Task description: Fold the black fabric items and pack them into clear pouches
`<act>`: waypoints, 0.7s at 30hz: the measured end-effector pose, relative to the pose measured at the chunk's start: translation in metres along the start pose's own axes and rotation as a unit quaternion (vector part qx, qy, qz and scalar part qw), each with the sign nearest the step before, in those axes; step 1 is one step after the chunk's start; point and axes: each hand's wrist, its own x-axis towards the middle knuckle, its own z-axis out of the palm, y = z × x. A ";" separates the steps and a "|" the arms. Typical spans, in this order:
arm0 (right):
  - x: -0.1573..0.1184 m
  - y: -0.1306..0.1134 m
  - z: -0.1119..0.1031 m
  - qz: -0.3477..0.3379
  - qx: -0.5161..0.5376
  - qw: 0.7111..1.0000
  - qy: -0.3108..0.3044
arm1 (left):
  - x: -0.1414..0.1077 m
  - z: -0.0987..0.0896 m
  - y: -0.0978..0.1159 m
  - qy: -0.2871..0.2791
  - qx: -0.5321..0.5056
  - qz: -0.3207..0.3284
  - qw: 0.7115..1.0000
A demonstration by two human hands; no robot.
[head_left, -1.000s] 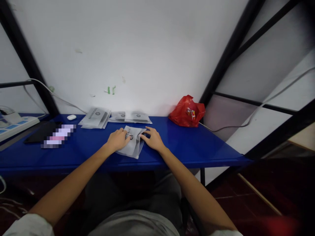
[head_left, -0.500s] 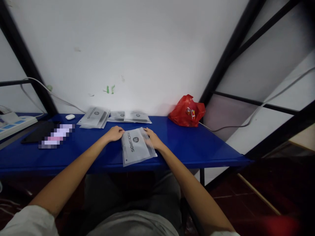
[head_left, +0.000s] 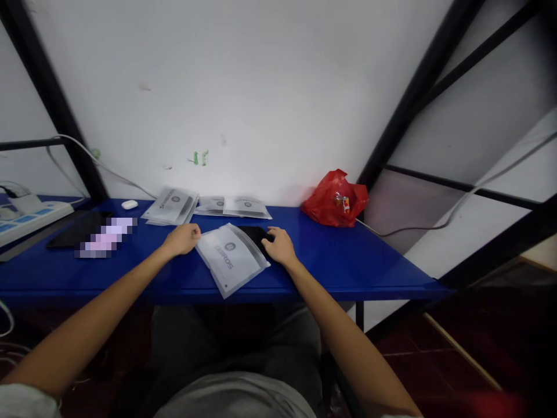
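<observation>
A frosted plastic zip bag (head_left: 224, 264) with a dark logo and lettering lies tilted near the front of the blue table. At its left corner, my left hand (head_left: 183, 239) is closed, with the fingertips pinching the bag's edge. My right hand (head_left: 281, 246) grips a flat black item (head_left: 256, 234) at the bag's upper right edge, thumb on top. Part of that item is hidden by the bag; whether it lies inside or behind cannot be told, nor can its kind. More printed zip bags lie behind, in a left stack (head_left: 172, 207) and a flatter group (head_left: 247, 207).
A red plastic bag (head_left: 335, 200) stands at the table's back right. On the left are a white earbud case (head_left: 129, 204), a dark tablet-like slab (head_left: 78, 229), a blurred-out phone-like item (head_left: 108, 237) and a power strip (head_left: 37, 220). Black frame posts rise at both sides.
My left hand has drawn the zip bag's left corner leftward, and the bag has turned. The black item now shows in my right hand beside it. The view has shifted slightly.
</observation>
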 end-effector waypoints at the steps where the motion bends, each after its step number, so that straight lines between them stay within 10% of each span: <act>1: 0.000 0.002 0.001 0.002 0.001 1.000 0.008 | 0.000 -0.005 -0.007 0.008 0.012 0.000 1.000; 10: 0.001 0.006 0.003 -0.002 0.003 1.000 0.024 | 0.029 -0.061 -0.048 0.089 0.098 -0.036 0.991; 21: -0.003 -0.008 -0.009 0.026 -0.018 0.999 -0.016 | -0.026 -0.004 0.012 -0.014 0.184 0.090 0.979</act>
